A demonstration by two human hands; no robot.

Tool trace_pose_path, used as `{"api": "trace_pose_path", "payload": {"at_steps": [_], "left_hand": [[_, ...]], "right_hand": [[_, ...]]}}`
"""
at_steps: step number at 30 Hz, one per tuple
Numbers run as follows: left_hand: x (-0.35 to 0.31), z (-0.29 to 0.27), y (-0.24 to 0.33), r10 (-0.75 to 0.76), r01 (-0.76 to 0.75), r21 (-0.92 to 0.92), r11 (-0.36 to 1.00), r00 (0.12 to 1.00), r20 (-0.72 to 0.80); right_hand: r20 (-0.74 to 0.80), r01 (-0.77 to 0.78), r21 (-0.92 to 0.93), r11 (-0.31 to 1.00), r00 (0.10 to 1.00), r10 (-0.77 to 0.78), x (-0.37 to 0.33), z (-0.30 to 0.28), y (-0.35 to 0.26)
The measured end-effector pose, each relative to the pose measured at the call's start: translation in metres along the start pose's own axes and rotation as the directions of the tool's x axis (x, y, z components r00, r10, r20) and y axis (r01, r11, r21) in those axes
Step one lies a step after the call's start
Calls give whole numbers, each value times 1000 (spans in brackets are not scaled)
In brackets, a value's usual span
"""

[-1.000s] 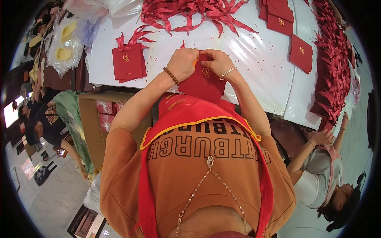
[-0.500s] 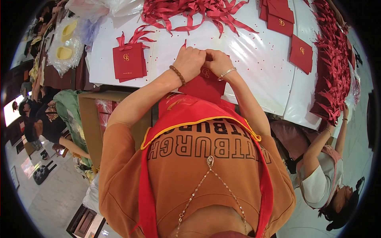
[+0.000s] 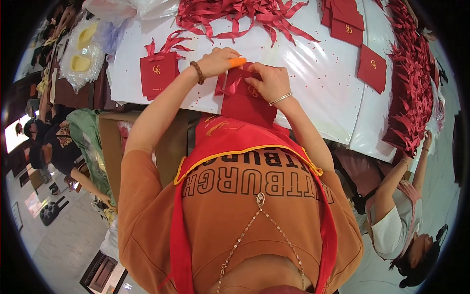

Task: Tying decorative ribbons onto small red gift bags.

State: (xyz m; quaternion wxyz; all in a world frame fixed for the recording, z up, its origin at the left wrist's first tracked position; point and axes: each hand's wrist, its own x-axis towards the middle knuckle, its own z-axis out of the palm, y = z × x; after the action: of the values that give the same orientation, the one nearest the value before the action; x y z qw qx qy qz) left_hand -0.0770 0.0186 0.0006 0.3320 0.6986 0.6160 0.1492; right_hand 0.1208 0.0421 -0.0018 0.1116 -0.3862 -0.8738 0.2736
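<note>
the white table (image 3: 313,105), largest in my remote view, spreads across the upper half. along its right side runs a long ribbon-topped row (image 3: 411,98), deep red and tightly packed. at the far side lies a loose ribbon heap (image 3: 245,17), red and tangled. the red bag (image 3: 248,108), which i take as the piece being worked, lies at the near edge of the table, its lower part seeming to reach past that edge. to its left, well apart, are at least 2 strung bags (image 3: 159,76) with ribbon at their tops.

the 2 hands are near each other. the right hand (image 3: 270,83) is pinched, finger and thumb, on the upper part of the red bag. the left hand (image 3: 218,61) is curled just beyond the upper left corner; i cannot tell whether it grips anything. a red ribbon (image 3: 236,85) shows at that corner. smallest is an orange piece (image 3: 237,62) at the tip of the left hand, cap or tool, i cannot tell which.

i judge the step in hand to be fitting the ribbon at the bag's top; the next move calls for a steady right pinch and a gentle left pull.
</note>
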Motion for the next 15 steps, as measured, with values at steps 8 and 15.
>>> {"api": "trace_pose_path", "payload": {"at_steps": [8,15], "left_hand": [[31,-25,7,49,211,-304,929,745,665],[43,-3,6,-228,397,-315,862,859,458]], "right_hand": [[43,121,10,993,992,-122,-2,-9,-13],[-43,198,171,965,980,-194,-2,1,-3]]}}
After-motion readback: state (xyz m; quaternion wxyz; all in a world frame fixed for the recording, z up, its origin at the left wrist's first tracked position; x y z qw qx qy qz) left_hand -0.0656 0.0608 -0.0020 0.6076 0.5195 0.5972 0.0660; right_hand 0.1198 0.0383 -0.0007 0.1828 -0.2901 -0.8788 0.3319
